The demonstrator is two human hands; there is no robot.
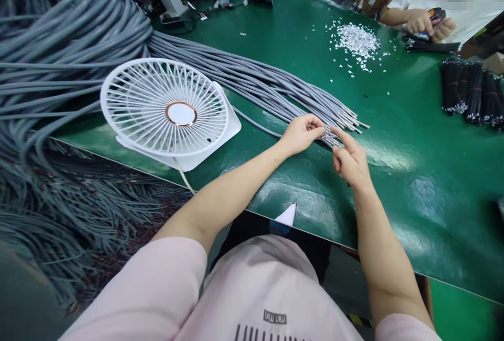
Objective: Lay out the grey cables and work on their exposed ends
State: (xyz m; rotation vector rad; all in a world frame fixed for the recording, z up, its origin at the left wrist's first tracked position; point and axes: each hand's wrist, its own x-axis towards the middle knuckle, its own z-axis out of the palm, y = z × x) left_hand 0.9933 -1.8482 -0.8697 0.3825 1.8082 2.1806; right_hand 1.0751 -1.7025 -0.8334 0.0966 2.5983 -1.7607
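Just in front of me over the table, my left hand (303, 133) is closed in a pinch at the end of a grey cable (258, 126), which runs in from beside the fan. My right hand (350, 158) faces it, thumb and forefinger closed around something thin and small that I cannot make out. Both hands are close together, a small gap between their fingertips. Right behind them lie the ends of a thick bundle of grey cables (252, 70), with pale tips (350, 115) pointing right.
A white fan (181, 113) stands left of my arms on the green table (394, 183). Large grey cable coils (71, 20) fill the left. Silvery scraps (357, 40) lie farther back. Black wire bundles (474, 91) sit right, near a co-worker's hands (429, 23) holding a tool.
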